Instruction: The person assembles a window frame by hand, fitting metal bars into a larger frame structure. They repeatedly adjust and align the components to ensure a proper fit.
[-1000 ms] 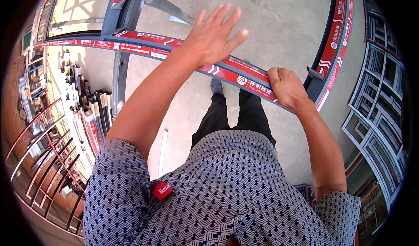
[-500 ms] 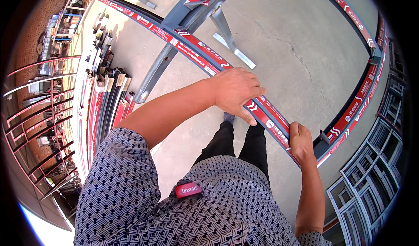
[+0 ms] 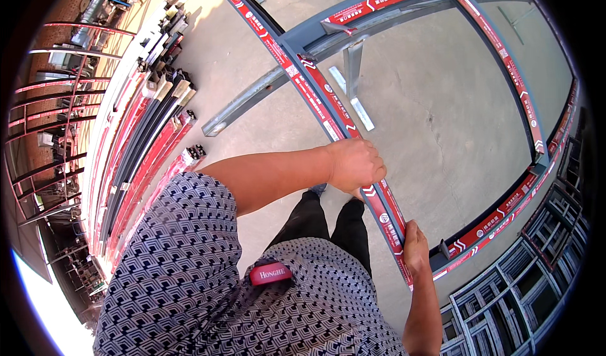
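A dark grey metal frame point(image 3: 328, 89) with red-and-white printed strips stretches out in front of the person, one long rail slanting from the upper left down to the middle of the view. The left hand point(image 3: 356, 165) is closed over this rail, knuckles up, thumb on the near side. The right hand point(image 3: 416, 249) grips the same rail closer to its lower end, just beside the corner side. Under the frame runs a grey metal beam point(image 3: 246, 100), and the frame seems to rest on it, though the contact is mostly covered. A post point(image 3: 353, 65) with a pale flat foot point(image 3: 361, 112) stands near it on the concrete floor point(image 3: 435, 81). Bundled red, black and white profiles point(image 3: 136, 157) lie to the left, well apart from the hands; welded grey grilles point(image 3: 505, 299) are stacked at lower right.
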Demonstrator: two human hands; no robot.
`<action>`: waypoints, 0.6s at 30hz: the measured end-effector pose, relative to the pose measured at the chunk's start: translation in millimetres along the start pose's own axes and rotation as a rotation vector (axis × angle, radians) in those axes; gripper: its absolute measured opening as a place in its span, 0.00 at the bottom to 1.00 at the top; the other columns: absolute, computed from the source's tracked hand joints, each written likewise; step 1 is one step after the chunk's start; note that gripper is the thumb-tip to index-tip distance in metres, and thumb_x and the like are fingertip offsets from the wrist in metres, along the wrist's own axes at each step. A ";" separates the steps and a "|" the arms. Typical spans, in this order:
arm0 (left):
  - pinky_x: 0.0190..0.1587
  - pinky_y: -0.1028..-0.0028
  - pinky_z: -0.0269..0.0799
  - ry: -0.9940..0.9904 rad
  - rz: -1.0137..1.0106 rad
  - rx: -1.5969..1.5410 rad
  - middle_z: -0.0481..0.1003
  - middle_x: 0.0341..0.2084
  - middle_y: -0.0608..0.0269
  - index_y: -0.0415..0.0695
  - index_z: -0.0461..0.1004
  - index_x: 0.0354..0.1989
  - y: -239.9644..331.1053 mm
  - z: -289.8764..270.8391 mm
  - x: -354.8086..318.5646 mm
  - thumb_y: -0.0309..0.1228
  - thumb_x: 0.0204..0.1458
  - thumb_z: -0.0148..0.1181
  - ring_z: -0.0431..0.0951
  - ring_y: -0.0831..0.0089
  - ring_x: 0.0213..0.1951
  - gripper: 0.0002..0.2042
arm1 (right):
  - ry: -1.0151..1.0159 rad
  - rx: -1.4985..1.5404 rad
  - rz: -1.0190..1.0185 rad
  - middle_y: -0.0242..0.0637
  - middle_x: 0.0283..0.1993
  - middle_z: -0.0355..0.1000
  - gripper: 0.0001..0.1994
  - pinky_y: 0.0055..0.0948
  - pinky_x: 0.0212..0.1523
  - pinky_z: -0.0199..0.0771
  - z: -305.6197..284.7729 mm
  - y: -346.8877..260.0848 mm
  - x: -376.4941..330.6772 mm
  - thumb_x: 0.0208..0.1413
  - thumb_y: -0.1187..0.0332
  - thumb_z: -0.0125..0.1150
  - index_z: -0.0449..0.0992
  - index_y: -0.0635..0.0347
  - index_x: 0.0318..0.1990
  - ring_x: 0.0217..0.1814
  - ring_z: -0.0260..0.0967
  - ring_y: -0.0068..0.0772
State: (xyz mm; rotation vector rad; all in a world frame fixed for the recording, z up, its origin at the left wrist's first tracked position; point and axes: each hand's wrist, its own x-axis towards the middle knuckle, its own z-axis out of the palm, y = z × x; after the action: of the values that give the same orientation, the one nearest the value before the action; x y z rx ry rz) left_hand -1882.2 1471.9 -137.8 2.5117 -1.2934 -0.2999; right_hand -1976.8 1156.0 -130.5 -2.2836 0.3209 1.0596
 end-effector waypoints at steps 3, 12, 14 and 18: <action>0.52 0.61 0.81 0.020 -0.003 -0.028 0.81 0.34 0.60 0.42 0.78 0.43 0.3 -1.3 -1.8 0.50 0.44 0.79 0.84 0.58 0.43 0.27 | -0.204 0.173 0.035 0.60 0.68 0.76 0.50 0.41 0.75 0.64 -1.7 19.4 19.2 0.74 0.26 0.28 0.76 0.70 0.67 0.73 0.71 0.52; 0.53 0.62 0.78 0.010 0.000 -0.153 0.82 0.36 0.61 0.42 0.80 0.41 -7.6 2.0 -2.9 0.51 0.42 0.81 0.84 0.59 0.44 0.27 | 0.324 0.001 -0.635 0.60 0.83 0.55 0.47 0.44 0.86 0.44 -103.5 -236.8 86.7 0.76 0.31 0.33 0.60 0.72 0.79 0.88 0.48 0.56; 0.53 0.62 0.78 -0.002 -0.011 -0.152 0.83 0.36 0.62 0.41 0.81 0.41 -7.0 5.6 -5.1 0.51 0.43 0.81 0.84 0.59 0.44 0.27 | 0.561 0.107 -0.821 0.61 0.84 0.54 0.47 0.44 0.85 0.45 -117.2 -329.4 84.5 0.76 0.31 0.36 0.60 0.72 0.79 0.88 0.48 0.56; 0.56 0.60 0.76 -0.010 0.043 -0.128 0.83 0.37 0.60 0.41 0.81 0.41 -1.2 9.0 1.6 0.48 0.43 0.81 0.83 0.58 0.47 0.26 | 0.714 0.170 -0.902 0.57 0.83 0.55 0.43 0.46 0.85 0.45 -70.3 -386.3 145.3 0.77 0.34 0.38 0.59 0.65 0.80 0.87 0.49 0.53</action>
State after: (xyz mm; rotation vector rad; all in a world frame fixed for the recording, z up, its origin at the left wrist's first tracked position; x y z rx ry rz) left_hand -1883.2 1469.8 -146.7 2.3757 -1.2872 -0.3735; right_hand -1667.1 1424.3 -44.8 -2.1794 -0.3288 -0.2301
